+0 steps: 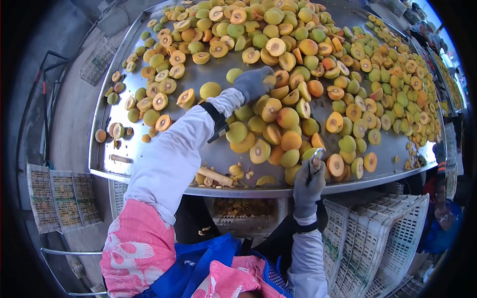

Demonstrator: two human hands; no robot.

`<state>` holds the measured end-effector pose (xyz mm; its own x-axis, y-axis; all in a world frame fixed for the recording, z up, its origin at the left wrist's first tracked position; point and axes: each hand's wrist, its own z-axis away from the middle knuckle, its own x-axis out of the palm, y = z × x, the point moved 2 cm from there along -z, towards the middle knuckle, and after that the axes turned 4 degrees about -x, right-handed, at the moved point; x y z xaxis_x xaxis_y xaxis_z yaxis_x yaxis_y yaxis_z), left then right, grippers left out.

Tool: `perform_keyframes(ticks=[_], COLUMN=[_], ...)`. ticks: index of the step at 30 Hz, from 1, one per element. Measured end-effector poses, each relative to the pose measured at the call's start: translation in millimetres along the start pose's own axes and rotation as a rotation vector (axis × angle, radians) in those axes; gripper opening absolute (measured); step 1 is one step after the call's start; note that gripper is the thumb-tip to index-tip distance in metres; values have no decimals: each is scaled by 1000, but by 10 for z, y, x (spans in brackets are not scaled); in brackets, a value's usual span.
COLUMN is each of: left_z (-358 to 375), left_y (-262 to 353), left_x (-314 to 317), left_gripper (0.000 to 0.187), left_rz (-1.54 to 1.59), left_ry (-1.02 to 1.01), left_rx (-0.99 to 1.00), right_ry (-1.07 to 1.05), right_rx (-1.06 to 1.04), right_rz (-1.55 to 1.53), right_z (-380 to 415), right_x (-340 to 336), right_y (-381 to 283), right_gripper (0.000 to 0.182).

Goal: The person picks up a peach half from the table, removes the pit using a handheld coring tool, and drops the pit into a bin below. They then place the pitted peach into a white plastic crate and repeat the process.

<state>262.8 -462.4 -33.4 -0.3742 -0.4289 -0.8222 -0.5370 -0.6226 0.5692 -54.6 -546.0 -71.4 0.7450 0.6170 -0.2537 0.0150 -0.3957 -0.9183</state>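
Both hands wear grey gloves. My left hand (254, 84) is stretched out over the metal table (194, 82), its fingers closed on a yellowish fruit piece (270, 81) beside the central pile. My right hand (309, 185), at the table's front edge, is wrapped round a small tool (316, 160) with a shiny curved metal tip pointing up. Between the hands lie whole and halved green, yellow and orange fruits (287, 118). Some cut halves (260, 151) show their stones or hollows.
More fruit (387, 84) covers the table's far and right parts. A pale stick (214, 176) lies by the front rim. White plastic crates stand at the left (62, 196) and lower right (372, 238). Part of another person (443, 208) shows at the right edge.
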Motion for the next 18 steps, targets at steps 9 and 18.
perform_keyframes(ticks=[9, 18], left_z=[1533, 2440], left_y=[674, 1382], left_x=[-361, -284], left_gripper=[33, 30], left_rz=[1106, 833], left_ry=[14, 71], left_rx=[23, 305], right_ry=[-182, -369], right_rx=[115, 475], right_rz=[-263, -458], right_z=[173, 645], right_x=[-5, -107], right_y=[-855, -1552], right_gripper=[15, 24])
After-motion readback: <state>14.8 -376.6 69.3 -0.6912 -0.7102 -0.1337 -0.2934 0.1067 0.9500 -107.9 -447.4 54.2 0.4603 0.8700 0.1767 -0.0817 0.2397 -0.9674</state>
